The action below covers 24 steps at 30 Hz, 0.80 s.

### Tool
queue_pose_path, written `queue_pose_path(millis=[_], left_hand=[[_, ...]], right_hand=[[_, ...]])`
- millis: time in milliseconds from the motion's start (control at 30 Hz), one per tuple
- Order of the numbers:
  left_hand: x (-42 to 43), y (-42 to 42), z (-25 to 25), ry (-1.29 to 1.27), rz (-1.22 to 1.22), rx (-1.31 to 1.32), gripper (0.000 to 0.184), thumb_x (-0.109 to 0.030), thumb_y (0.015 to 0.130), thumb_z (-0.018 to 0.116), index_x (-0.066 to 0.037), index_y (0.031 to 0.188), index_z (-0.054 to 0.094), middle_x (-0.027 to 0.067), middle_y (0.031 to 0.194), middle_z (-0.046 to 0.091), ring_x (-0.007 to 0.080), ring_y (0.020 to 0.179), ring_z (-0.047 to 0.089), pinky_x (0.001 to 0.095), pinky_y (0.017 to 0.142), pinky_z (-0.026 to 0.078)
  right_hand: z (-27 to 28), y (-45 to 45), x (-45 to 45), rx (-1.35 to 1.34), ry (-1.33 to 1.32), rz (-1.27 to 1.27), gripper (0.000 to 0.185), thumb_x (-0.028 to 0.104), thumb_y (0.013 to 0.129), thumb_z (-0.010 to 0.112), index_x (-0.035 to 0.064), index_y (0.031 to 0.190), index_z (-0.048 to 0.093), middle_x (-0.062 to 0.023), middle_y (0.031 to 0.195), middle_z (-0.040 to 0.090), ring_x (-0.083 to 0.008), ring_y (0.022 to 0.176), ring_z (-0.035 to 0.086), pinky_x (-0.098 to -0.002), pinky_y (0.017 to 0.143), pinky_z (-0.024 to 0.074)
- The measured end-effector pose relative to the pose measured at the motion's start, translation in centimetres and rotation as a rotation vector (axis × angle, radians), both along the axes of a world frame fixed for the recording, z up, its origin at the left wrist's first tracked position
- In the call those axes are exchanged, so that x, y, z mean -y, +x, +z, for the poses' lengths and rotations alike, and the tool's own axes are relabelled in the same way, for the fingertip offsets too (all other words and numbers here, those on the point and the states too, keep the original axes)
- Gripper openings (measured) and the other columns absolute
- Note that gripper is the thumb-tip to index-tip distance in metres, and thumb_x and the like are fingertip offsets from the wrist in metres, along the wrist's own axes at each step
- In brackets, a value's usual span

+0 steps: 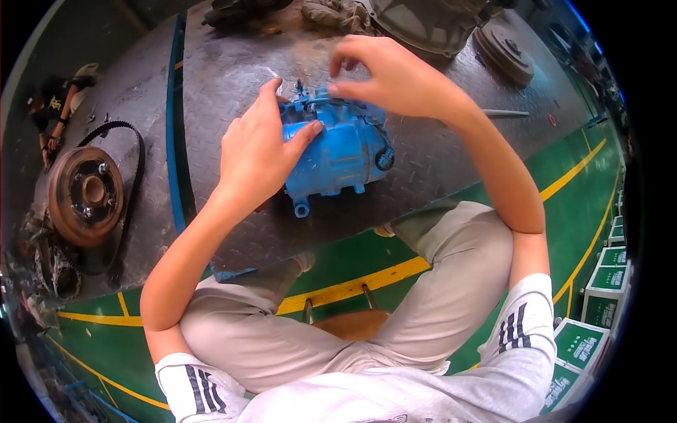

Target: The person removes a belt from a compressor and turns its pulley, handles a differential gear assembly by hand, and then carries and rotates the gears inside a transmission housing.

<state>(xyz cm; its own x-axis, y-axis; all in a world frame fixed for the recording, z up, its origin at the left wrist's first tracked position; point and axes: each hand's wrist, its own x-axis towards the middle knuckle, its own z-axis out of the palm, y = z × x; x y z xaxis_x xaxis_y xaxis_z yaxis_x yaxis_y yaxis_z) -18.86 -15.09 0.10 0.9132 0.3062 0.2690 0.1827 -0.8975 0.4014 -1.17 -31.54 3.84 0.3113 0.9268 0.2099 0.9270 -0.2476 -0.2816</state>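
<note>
Head view: a blue unit [335,161] lies on the near part of the worktop [441,158], in front of the seated person.
Left hand: the left hand [255,156] clasps the unit's left end, thumb on the casing.
Right hand: the right hand [377,76] is part open above the unit's top, fingers bent, a gap between index finger and thumb; whether the thumb touches the blue fittings, I cannot tell.
Box print: white lettering on green-and-white boxes [580,344], too small and slanted to read.
Clothing: three dark stripes on each pale sleeve [522,321]; yellow print on a co-worker's dark top [54,103], illegible.
Blue casing: painted, rounded body, ringed lug at the bottom, dark round plug [384,158] at right.
Worktop surface: dark metal, raised tread pattern, scuffed.
Left side: rust-brown round wheel [68,185], ribbed black belt [140,161] beside it.
Far side: grey metal housing [416,27], round-edged disc [497,51].
Floor: glossy green floor [575,185], yellow lines.
</note>
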Motion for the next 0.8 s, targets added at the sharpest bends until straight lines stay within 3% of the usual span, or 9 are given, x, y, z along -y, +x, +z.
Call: queue_pose_path(millis=[67, 133, 167, 267, 333, 500, 633, 800], left_hand=[[0.1, 0.0, 0.2, -0.025, 0.014, -0.004, 0.078, -0.041, 0.091, 0.076, 0.001, 0.149, 0.044, 0.0202, 0.127, 0.07, 0.0405, 0.112, 0.068, 0.0477, 0.1, 0.05], [0.1, 0.0, 0.1, -0.019, 0.024, -0.005, 0.079, -0.042, 0.091, 0.076, 0.001, 0.149, 0.044, 0.0205, 0.127, 0.07, 0.0405, 0.112, 0.068, 0.0483, 0.1, 0.05], [0.1, 0.0, 0.1, -0.012, 0.022, -0.005, 0.079, -0.042, 0.091, 0.076, 0.001, 0.149, 0.044, 0.0205, 0.127, 0.07, 0.0405, 0.112, 0.068, 0.0483, 0.1, 0.05], [0.0, -0.1, -0.1, -0.037, 0.021, -0.011, 0.078, -0.041, 0.091, 0.076, 0.0, 0.149, 0.044, 0.0203, 0.126, 0.07, 0.0408, 0.112, 0.068, 0.0483, 0.1, 0.05], [-0.1, -0.1, 0.0, 0.003, 0.03, -0.053, 0.075, -0.044, 0.093, 0.073, -0.006, 0.15, 0.042, 0.0177, 0.134, 0.067, 0.0386, 0.115, 0.069, 0.0459, 0.101, 0.052], [-0.4, -0.1, -0.5, -0.001, 0.007, -0.016, 0.073, -0.043, 0.093, 0.073, -0.007, 0.149, 0.043, 0.0167, 0.134, 0.068, 0.0378, 0.114, 0.07, 0.0457, 0.1, 0.053], [-0.6, -0.2, -0.9, 0.007, -0.016, 0.031, 0.071, -0.042, 0.093, 0.073, -0.007, 0.148, 0.045, 0.016, 0.133, 0.068, 0.0379, 0.113, 0.07, 0.046, 0.101, 0.052], [-0.1, -0.3, -0.4, -0.029, 0.001, 0.002, 0.072, -0.041, 0.091, 0.076, -0.001, 0.144, 0.049, 0.0202, 0.126, 0.07, 0.0373, 0.114, 0.068, 0.0467, 0.101, 0.049]], right_hand=[[-0.8, 0.4, -2.6, -0.38, 0.095, -0.092, 0.044, 0.039, 0.097, 0.071, -0.0014, 0.115, 0.073, -0.0165, 0.116, 0.071, -0.0303, 0.11, 0.067, -0.0376, 0.1, 0.0507], [-1.7, 1.3, -5.2, -0.54, -0.135, -0.208, 0.056, 0.05, 0.1, 0.064, 0.0012, 0.127, 0.071, -0.0165, 0.123, 0.072, -0.0275, 0.116, 0.066, -0.0371, 0.104, 0.0493], [-1.6, 1.2, -5.7, -0.549, -0.231, -0.263, 0.058, 0.05, 0.1, 0.064, 0.0046, 0.135, 0.068, -0.0165, 0.132, 0.07, -0.0275, 0.121, 0.065, -0.0369, 0.106, 0.0477], [-3.7, 2.3, -7.1, -0.574, -0.177, -0.124, 0.057, 0.047, 0.098, 0.067, 0.0047, 0.137, 0.068, -0.0187, 0.134, 0.068, -0.0285, 0.121, 0.065, -0.0378, 0.107, 0.0481], [-3.9, 2.3, -7.5, -0.544, -0.178, -0.123, 0.05, 0.039, 0.098, 0.069, 0.0047, 0.134, 0.069, -0.0183, 0.128, 0.071, -0.0271, 0.118, 0.067, -0.0389, 0.105, 0.0499], [-4.5, 2.9, -7.6, -0.678, 0.022, -0.113, 0.031, 0.023, 0.102, 0.066, -0.0004, 0.122, 0.073, -0.0117, 0.106, 0.076, -0.0197, 0.097, 0.071, -0.0343, 0.093, 0.0563], [-5.4, 3.4, -7.5, -0.811, 0.156, -0.151, 0.03, 0.027, 0.104, 0.066, -0.0014, 0.109, 0.076, -0.0091, 0.098, 0.076, -0.0185, 0.092, 0.071, -0.0337, 0.09, 0.0577], [-5.5, 4.8, -7.5, -0.836, 0.059, -0.213, 0.03, 0.025, 0.103, 0.066, -0.0025, 0.109, 0.076, -0.01, 0.098, 0.076, -0.0174, 0.086, 0.07, -0.0341, 0.084, 0.0582]])
